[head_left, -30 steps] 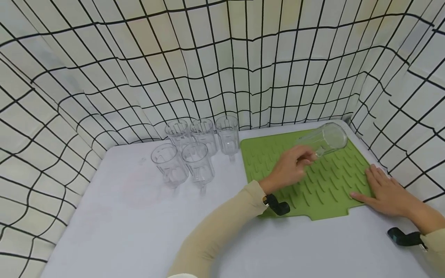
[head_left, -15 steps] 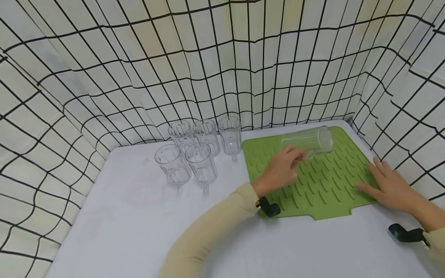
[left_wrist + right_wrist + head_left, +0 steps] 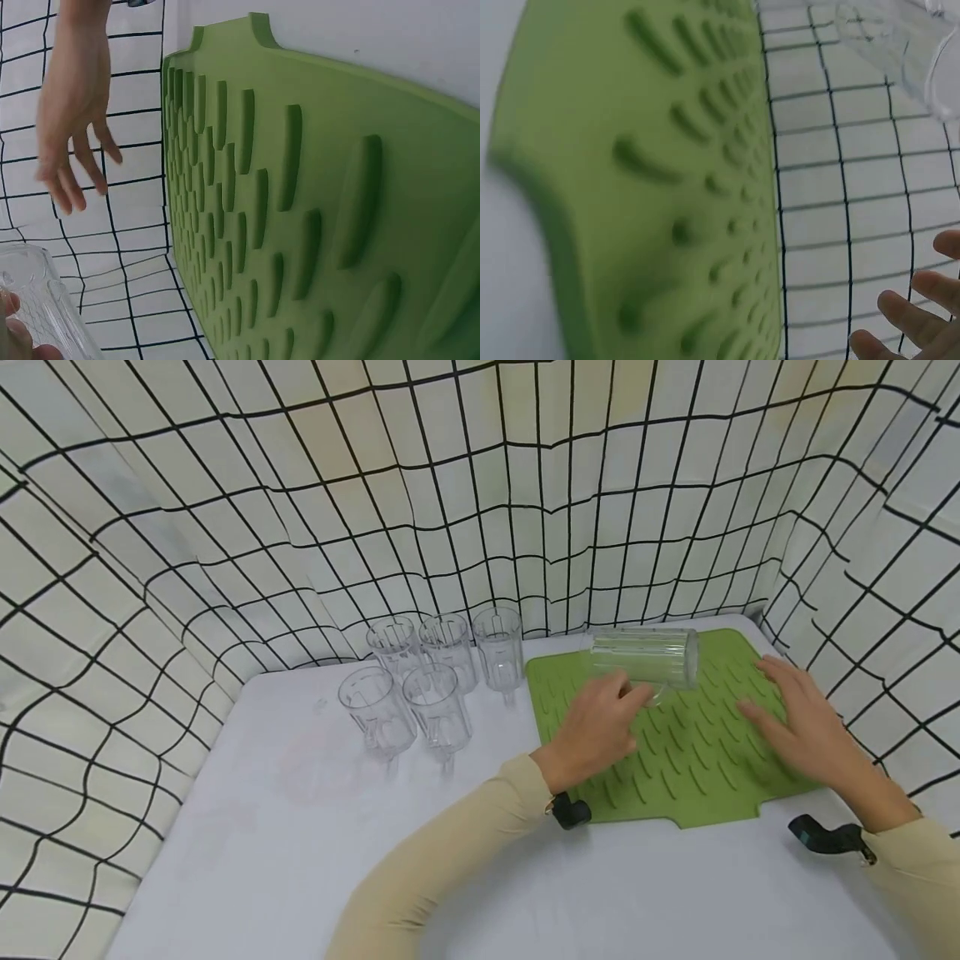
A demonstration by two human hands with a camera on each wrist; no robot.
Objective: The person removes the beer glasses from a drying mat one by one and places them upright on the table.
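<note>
A clear glass mug (image 3: 641, 656) lies sideways in the air above the green ridged mat (image 3: 705, 793). My left hand (image 3: 596, 727) grips it by the handle; its base points right. The left wrist view catches part of the glass mug (image 3: 45, 300) and the fingertips (image 3: 22, 341) at the lower left. Above the mat's right side, my right hand (image 3: 810, 727) is held with fingers spread and nothing in them. In the right wrist view its fingers (image 3: 911, 319) show apart from the glass mug (image 3: 907, 45).
Several clear glass mugs (image 3: 435, 710) stand upright left of the mat, in two rows. A white cloth with a black grid (image 3: 480, 527) rises behind and along both sides of the white table (image 3: 285, 827).
The left hand has moved left with the mug and turned it level. The right hand has lifted off the mat's right edge and moved inward towards the mug.
</note>
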